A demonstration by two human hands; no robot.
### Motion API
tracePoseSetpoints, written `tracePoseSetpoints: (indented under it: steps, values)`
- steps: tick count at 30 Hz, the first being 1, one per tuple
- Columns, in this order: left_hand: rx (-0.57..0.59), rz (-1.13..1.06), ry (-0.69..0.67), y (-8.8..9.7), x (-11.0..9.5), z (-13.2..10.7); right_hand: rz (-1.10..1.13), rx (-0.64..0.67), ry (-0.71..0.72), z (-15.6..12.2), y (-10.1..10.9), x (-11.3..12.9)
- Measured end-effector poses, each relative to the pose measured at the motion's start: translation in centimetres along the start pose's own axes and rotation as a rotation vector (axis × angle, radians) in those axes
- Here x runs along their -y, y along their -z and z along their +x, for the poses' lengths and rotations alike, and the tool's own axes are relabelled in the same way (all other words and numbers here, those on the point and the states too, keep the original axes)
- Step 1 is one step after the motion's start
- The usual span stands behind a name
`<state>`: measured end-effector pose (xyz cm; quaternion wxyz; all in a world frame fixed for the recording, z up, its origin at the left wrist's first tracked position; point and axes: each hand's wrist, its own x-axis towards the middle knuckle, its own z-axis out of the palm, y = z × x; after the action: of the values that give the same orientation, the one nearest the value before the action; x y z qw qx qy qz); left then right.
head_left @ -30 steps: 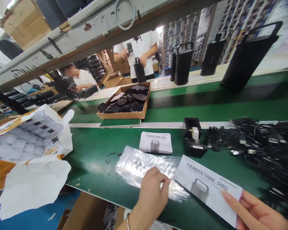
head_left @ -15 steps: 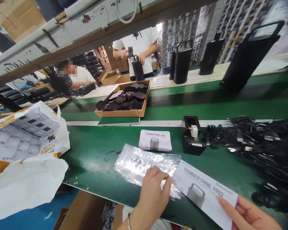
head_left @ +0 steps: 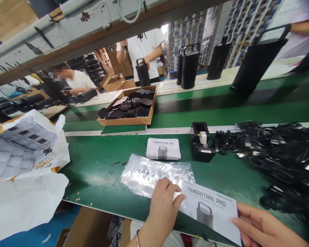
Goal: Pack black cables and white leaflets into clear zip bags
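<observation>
My right hand point(head_left: 262, 227) grips the right edge of a white "Thunder Trail Pro" booklet point(head_left: 211, 210) at the table's near edge. The booklet's left end meets the mouth of a clear plastic bag point(head_left: 149, 173) lying flat on the green table point(head_left: 98, 164). My left hand point(head_left: 164, 202) pinches the near right corner of that bag, fingers curled together. Just behind the bag rests a stack of the same booklets point(head_left: 163, 149).
A black tape dispenser point(head_left: 201, 142) stands right of the stack, beside a big heap of black cables point(head_left: 280, 157). A cardboard tray of black discs point(head_left: 127, 109) sits further back; tall black speakers point(head_left: 189, 67) stand on the far belt. An open carton with white wrapping point(head_left: 23, 164) lies left. Two people work behind.
My right hand has brought the booklet left and nearer, until its end reaches the bag opening. My left hand stays pinched on the bag corner.
</observation>
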<state>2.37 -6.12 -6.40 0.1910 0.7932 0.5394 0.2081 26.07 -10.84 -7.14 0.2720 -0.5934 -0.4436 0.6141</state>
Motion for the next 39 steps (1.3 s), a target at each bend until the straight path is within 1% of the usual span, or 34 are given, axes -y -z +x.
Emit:
tracePoseSetpoints:
  steps: [2,4,9,11,15,19,22,27,33,39]
  values:
    - [-0.010,0.002,-0.004,-0.1,0.0,0.0,-0.003,0.006,0.001,-0.1,0.1,0.6]
    - [-0.009,0.001,0.003,-0.1,0.0,0.0,0.023,-0.021,0.001,-0.2,-0.2,0.9]
    - [0.003,-0.023,0.074,-0.2,-0.2,0.1,0.067,-0.204,0.002,-0.2,-1.2,0.7]
    - [-0.004,-0.026,0.081,-0.1,-0.3,0.0,0.045,-0.243,-0.009,-0.2,-1.4,0.6]
    - [-0.053,0.096,0.041,0.1,-0.4,-0.1,0.015,-0.281,-0.018,-0.1,-1.7,0.6]
    - [-0.043,0.155,0.026,0.2,-0.3,0.1,-0.001,-0.269,-0.014,-0.1,-1.8,0.9]
    - [-0.029,0.142,0.016,0.3,-0.1,0.4,-0.018,-0.242,-0.020,0.0,-1.7,0.9]
    - [-0.055,0.120,0.006,0.3,0.1,0.4,-0.039,-0.196,-0.045,0.2,-1.4,0.4]
    - [-0.072,0.044,0.019,0.3,0.1,0.1,-0.030,-0.196,-0.053,0.3,-1.3,0.0]
    - [-0.034,0.038,0.022,0.3,0.2,-0.1,-0.003,-0.168,-0.052,0.8,-0.1,0.4]
